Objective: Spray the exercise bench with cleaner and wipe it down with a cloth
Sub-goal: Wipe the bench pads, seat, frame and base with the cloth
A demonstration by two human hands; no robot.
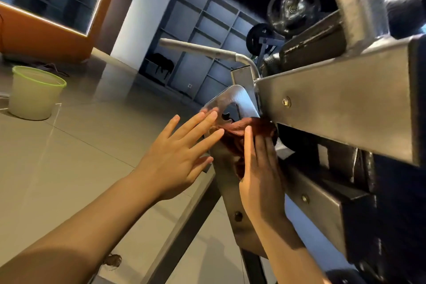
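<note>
The exercise bench's grey metal frame [341,101] fills the right side, seen from low and tilted. A curved metal adjustment plate [237,97] sticks out from it at centre. A dark red cloth [237,131] lies bunched against the frame just below that plate. My right hand [260,168] presses the cloth against the frame with straight fingers. My left hand [182,154] is spread flat, fingertips touching the plate's edge and the cloth. No spray bottle is in view.
A pale bucket with a green rim [34,92] stands on the tiled floor at the left. Weight plates on a bar [292,9] sit behind the bench. Grey shelving [198,37] lines the back wall. A floor bar of the frame [184,226] runs under my arms.
</note>
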